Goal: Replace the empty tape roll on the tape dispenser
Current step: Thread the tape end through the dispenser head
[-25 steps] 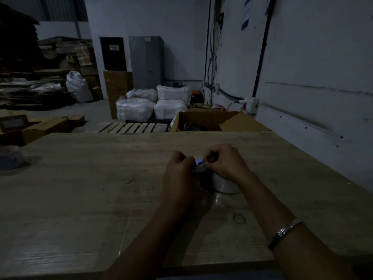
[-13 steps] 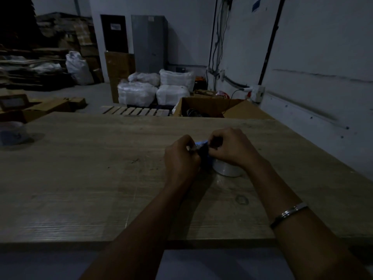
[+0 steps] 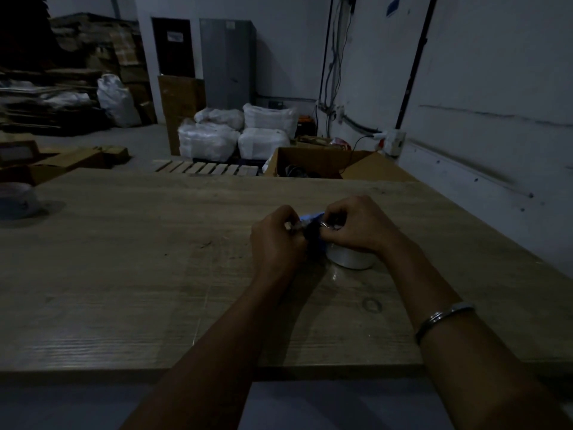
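Both hands meet over the same small spot near the middle of the worktop [image 3: 130, 274]. The left hand [image 3: 276, 243] has its fingers curled in a grip on the near-left side of the tape dispenser [image 3: 313, 240], a dark blue body of which only a bright upper edge and a shadowed flank show between the knuckles. The right hand [image 3: 356, 226] pinches something at the dispenser's top with thumb and forefinger (a loose tape end or a metal part; the gloom hides which). The tape roll [image 3: 352, 259], pale and glossy, sits directly under the right palm, touching the dispenser's right side and resting on the worktop, its round axis appearing to stand upright. So the roll lies to the right of the left grip and below the right one, with the right hand nearer it; any threading or seating of tape would likely run leftward from the roll across the dispenser toward the left hand. Against the picture half a second back, the hands hold much the same pinch on the same spot, and the roll has not shifted. At the far-left edge sits a pale round container [image 3: 17, 200], well apart from the work.
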A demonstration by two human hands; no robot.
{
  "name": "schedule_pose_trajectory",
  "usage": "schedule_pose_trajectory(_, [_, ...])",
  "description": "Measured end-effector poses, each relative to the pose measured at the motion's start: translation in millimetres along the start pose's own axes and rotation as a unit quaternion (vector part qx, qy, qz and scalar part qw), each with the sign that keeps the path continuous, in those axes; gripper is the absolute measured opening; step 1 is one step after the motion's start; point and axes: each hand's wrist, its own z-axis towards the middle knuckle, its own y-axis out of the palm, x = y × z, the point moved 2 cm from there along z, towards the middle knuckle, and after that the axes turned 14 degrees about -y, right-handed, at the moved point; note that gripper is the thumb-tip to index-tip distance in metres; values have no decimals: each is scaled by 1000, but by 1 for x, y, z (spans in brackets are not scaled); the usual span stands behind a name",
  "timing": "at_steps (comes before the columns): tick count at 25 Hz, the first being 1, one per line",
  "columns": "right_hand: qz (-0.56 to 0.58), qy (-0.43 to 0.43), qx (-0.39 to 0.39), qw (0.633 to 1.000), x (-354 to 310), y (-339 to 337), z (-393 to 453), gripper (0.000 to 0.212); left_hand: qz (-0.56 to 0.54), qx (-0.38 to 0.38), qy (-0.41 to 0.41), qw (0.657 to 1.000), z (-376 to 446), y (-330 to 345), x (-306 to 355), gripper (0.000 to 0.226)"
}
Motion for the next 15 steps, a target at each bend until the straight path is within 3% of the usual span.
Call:
schedule_pose_trajectory(4, [-3,-15,-4,1000,1,1,1,15,5,-2,-2,1000,1,1,-1,9])
schedule_pose_trajectory(11, [-33,-3,-16,999,2,3,1,22,2,0,4,1000,0,1,-3,7])
schedule_pose_trajectory(15, [-40,-1,-29,999,1,3,2,43,3,-3,4,1000,0,1,-3,7])
